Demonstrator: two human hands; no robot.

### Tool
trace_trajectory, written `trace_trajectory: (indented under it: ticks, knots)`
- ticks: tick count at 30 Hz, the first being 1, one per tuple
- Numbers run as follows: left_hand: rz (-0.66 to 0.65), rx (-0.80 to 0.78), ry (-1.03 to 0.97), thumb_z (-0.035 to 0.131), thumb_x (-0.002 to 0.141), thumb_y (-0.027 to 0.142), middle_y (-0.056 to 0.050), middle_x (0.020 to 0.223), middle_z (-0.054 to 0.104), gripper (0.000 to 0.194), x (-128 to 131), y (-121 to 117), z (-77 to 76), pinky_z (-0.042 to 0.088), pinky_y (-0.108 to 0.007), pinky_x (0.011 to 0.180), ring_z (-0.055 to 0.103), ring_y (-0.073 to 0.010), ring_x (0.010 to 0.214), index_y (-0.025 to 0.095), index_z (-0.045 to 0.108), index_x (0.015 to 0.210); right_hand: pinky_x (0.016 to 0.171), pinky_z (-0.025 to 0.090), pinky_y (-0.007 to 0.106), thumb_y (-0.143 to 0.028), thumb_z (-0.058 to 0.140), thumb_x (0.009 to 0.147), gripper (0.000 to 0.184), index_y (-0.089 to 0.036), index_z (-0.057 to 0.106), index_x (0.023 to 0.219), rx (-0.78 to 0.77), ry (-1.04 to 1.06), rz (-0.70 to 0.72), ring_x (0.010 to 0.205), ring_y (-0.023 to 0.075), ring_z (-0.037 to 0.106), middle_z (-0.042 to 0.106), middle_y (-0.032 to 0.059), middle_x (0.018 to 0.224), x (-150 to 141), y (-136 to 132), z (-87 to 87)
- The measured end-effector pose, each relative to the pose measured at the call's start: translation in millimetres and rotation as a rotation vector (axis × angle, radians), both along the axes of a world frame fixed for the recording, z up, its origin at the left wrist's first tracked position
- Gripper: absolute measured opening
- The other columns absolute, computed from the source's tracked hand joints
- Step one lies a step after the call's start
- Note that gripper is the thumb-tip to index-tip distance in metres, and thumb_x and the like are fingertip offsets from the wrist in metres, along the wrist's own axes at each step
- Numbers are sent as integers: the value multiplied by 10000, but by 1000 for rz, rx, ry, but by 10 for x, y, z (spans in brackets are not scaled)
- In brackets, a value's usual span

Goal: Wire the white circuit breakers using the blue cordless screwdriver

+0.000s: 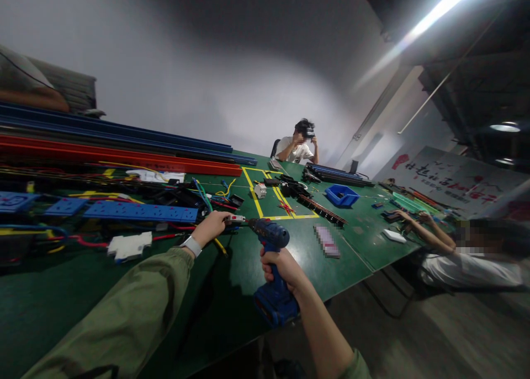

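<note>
Green tabletop [360, 224]; mid-frame, left fingers [221, 216] pinch white part [237, 219], right fingers [267, 260] wrap drill [271, 234], probably heavy, best held by handle [279, 284].

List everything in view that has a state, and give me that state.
Drill: gripped in the right hand; running or stopped, cannot tell.
Small white part: pinched in the left hand, near the drill's front end.
Blue bin: upright, open-topped, dark contents.
Blue power strip: on the table, no plugs seen.
White block: lying on the table.
Ceiling light: lit.
</note>
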State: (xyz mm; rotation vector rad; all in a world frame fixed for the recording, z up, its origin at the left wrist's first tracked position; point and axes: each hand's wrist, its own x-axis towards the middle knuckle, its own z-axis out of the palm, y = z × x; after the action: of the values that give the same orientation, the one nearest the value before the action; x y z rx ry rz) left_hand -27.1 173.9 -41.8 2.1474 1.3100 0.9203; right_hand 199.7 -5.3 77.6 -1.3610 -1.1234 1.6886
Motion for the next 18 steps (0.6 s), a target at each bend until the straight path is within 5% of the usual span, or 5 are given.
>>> trace_trajectory:
  ticks: [18]
  knots:
    - [-20, -29, -47, 520, 792, 182, -61, 1029, 730, 353, -1, -17, 49, 449, -277, 904, 651, -221, 968, 213, 714, 1085, 423, 284, 208, -183, 594, 617, 191, -187, 464, 757, -12, -3, 14, 393, 64, 368, 418, -82, 482, 13, 13, 8]
